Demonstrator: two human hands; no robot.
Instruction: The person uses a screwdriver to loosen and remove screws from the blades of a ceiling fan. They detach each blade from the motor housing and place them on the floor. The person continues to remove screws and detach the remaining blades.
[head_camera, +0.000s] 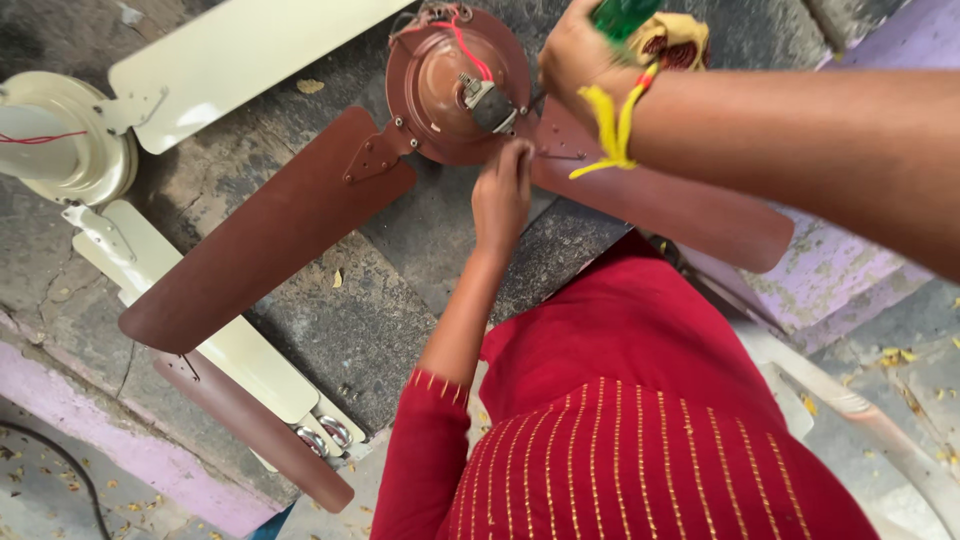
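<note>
A brown ceiling fan motor (445, 85) lies on the rough stone slab (400, 300) with red wires and a small grey part on top. Its brown blades spread left (260, 240) and right (680, 205). My left hand (502, 195) reaches up to the motor's rim, fingertips pinched at a thin metal piece (560, 155) where the right blade joins. My right hand (580, 60), a yellow thread tied round the wrist, hovers just above that spot and grips a green-handled tool (620, 15); its tip is hidden. A yellow and red cloth (680, 40) sits behind that hand.
A cream ceiling fan (60, 140) with cream blades (240, 50) lies at the left, partly under the brown blade. A loose brown blade (260, 430) rests at the slab's lower edge. A white plastic chair (860, 410) stands at the right beside my red garment.
</note>
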